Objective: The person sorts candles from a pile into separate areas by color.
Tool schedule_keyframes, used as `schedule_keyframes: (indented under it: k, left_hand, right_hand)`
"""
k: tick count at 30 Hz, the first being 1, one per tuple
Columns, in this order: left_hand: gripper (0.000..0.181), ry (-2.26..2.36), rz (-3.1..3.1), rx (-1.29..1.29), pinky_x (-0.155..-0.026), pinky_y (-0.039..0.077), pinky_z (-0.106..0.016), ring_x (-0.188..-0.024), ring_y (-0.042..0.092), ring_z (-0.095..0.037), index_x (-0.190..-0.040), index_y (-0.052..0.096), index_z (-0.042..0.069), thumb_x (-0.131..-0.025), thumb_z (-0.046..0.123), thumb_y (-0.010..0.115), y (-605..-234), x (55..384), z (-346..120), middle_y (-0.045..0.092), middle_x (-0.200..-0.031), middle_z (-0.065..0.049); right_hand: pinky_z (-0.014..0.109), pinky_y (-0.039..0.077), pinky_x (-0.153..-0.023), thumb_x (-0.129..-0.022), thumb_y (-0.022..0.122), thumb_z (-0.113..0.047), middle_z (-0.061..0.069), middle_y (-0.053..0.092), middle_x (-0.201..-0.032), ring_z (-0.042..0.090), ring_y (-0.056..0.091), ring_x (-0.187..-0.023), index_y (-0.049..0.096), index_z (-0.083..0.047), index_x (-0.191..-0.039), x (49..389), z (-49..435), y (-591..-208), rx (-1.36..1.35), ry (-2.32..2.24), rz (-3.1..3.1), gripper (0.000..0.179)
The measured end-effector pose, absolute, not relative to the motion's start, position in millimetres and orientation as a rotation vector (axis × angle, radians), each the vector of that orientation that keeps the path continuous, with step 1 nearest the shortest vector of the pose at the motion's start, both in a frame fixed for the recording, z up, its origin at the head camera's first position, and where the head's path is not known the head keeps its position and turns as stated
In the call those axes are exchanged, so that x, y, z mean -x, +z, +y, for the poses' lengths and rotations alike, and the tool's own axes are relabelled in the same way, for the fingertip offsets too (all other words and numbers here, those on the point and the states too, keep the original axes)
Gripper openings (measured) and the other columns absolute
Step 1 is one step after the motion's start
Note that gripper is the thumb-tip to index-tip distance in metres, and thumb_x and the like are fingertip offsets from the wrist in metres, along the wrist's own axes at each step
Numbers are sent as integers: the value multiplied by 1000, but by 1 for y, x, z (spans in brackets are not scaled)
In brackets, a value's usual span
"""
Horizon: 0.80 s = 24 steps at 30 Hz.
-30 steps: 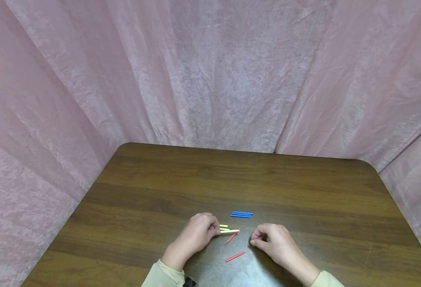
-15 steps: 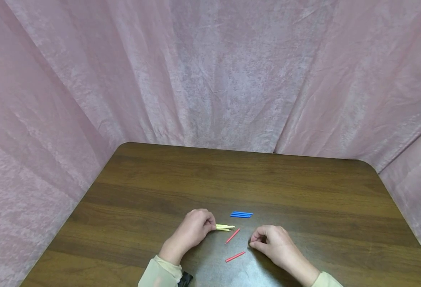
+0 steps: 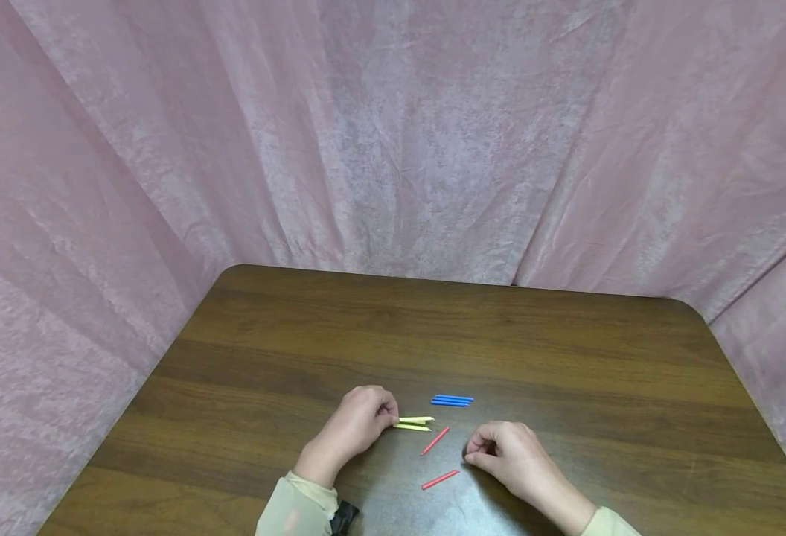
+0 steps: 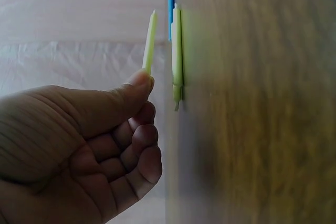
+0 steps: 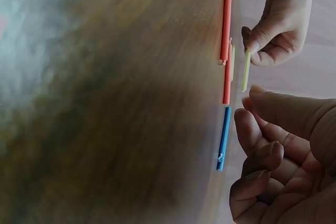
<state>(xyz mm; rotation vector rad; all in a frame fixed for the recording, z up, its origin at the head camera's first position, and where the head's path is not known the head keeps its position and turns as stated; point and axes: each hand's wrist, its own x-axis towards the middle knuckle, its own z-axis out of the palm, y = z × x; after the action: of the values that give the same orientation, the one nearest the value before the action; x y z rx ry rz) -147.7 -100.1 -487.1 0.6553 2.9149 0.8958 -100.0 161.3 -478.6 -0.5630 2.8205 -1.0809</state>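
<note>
My left hand (image 3: 358, 420) pinches one end of a thin yellow candle (image 4: 149, 45) between thumb and finger. That candle is raised off the table, its wick end pointing away from the hand. Just beneath it, more yellow candles (image 4: 177, 51) lie on the wood, partly overlapping. My right hand (image 3: 512, 452) hovers at the right with loosely curled fingers and nothing in them. Between the hands lie two red candles, a slanted upper one (image 3: 435, 441) and a nearer one (image 3: 441, 479), apart from each other. Blue candles (image 3: 451, 400) lie side by side farther back.
A brown wooden table (image 3: 393, 335) with rounded far corners carries everything. Pink curtains (image 3: 393, 149) hang behind it and at both sides. A black strap (image 3: 344, 517) shows at the left wrist.
My left hand has drawn back to the left and slightly away with the yellow candle, which no longer overlaps the upper red one in the head view. The right hand has barely moved.
</note>
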Motion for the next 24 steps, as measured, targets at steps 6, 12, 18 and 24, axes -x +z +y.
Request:
schedule_keyframes:
  k: [6,12,18,24]
  left_hand:
    - [20,886,2917,-645,-62,40,-24,-64,46,-5,-68,63,15,-80,8,76,-488,150,-102,51,-67,10]
    - [20,874,2932,-659,-62,41,-25,-64,46,-6,-68,62,15,-80,8,77,-488,153,-104,52,-67,10]
    - [20,854,2943,-663,-63,41,-26,-65,46,-7,-67,62,15,-79,7,77,-489,155,-105,51,-67,9]
    - [20,854,2942,-658,-64,42,-27,-66,47,-7,-67,62,15,-79,7,76,-491,157,-105,52,-67,9]
  right_hand:
    - [23,42,-62,-77,80,-16,-23,55,-67,-6,48,-63,66,-26,-71,99,161,-481,630,-1089,2810,18]
    - [22,41,-60,-76,80,-15,-23,55,-67,-6,47,-63,66,-25,-70,99,160,-482,692,-1084,2798,18]
    - [22,41,-60,-76,80,-15,-22,55,-66,-6,48,-63,67,-24,-71,99,160,-483,704,-1084,2767,17]
    - [23,42,-62,-77,80,-17,-23,57,-67,-6,49,-64,68,-24,-73,99,159,-481,712,-1058,2749,14]
